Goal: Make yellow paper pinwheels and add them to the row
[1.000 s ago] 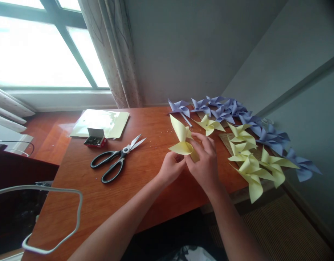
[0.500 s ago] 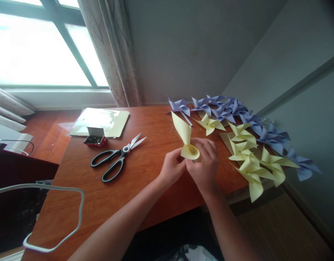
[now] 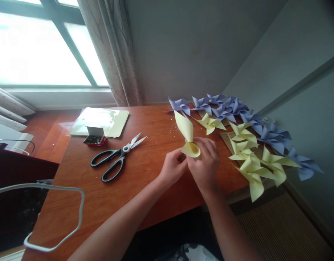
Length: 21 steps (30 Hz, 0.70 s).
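Note:
Both of my hands hold a pale yellow paper pinwheel (image 3: 186,136) just above the wooden desk (image 3: 145,174). My left hand (image 3: 172,168) pinches its lower left side. My right hand (image 3: 206,161) wraps around its right side and centre. One curled blade points up and away from me, and another is folded down into a loop by my fingertips. The rest of the paper is hidden behind my right hand.
Finished yellow pinwheels (image 3: 254,163) and purple pinwheels (image 3: 232,110) lie along the desk's right edge by the wall. Black-handled scissors (image 3: 115,159), a small open box of pins (image 3: 94,137) and yellow paper sheets (image 3: 101,121) lie to the left. A white cable (image 3: 58,217) loops at near left.
The folded blade has been curled tighter toward the centre. My hands and the pinwheel shifted slightly right, and the upright blade tilted further right.

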Available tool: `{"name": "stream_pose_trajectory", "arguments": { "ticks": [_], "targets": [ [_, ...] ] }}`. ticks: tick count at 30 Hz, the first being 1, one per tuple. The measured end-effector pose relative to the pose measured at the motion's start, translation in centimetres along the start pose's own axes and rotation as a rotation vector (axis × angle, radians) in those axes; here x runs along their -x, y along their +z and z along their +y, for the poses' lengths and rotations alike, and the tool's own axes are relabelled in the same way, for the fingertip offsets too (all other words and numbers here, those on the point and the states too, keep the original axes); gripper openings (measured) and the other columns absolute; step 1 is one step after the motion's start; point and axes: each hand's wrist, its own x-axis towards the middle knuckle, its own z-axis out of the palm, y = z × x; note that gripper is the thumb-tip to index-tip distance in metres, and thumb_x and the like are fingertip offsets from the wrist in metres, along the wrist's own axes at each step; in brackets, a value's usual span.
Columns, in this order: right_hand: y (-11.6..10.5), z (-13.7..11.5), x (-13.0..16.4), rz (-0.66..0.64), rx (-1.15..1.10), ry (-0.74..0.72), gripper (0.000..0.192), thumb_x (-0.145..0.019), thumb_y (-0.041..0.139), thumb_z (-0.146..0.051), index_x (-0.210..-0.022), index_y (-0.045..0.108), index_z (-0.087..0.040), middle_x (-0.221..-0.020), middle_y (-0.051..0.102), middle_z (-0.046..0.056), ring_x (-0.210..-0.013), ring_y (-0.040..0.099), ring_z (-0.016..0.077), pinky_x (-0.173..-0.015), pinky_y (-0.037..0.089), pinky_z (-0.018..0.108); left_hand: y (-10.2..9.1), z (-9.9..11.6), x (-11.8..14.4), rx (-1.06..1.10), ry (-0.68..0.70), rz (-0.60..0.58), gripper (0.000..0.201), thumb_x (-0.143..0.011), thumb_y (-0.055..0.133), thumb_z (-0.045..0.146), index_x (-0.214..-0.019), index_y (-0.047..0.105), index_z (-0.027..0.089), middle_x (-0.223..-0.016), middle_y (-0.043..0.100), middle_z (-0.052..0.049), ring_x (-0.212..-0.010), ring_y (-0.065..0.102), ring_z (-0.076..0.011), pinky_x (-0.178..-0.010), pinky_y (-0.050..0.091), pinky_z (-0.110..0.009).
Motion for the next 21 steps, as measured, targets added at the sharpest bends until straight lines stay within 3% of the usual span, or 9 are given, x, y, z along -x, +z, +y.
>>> {"name": "stream_pose_trajectory", "arguments": {
  "ticks": [13,21],
  "targets": [
    [-0.8,0.6,-0.6,0.014,0.032,0.001,0.015,-0.087,0.066,-0.015,-0.097,0.073,-0.022,-0.095,0.079,0.006,-0.088,0.07,0.0252,-0.082,0.057,0.039,0.2,1.2,0.0,-0.044,-0.004,-0.038,0.015,-0.087,0.065,0.025,-0.091,0.074,0.014,-0.08,0.073,-0.006,-0.068,0.062,-0.0154,-0.063,0.048,-0.024],
    [-1.3,1.5,-1.2,0.103,0.031,0.008,0.011,-0.088,0.066,-0.019,-0.096,0.073,-0.021,-0.092,0.079,0.008,-0.085,0.072,0.0254,-0.08,0.058,0.04,0.5,1.7,0.3,-0.063,0.002,-0.04,0.016,-0.086,0.067,0.029,-0.09,0.071,0.014,-0.081,0.073,-0.007,-0.07,0.066,-0.0174,-0.067,0.052,-0.027]
  ]
}}
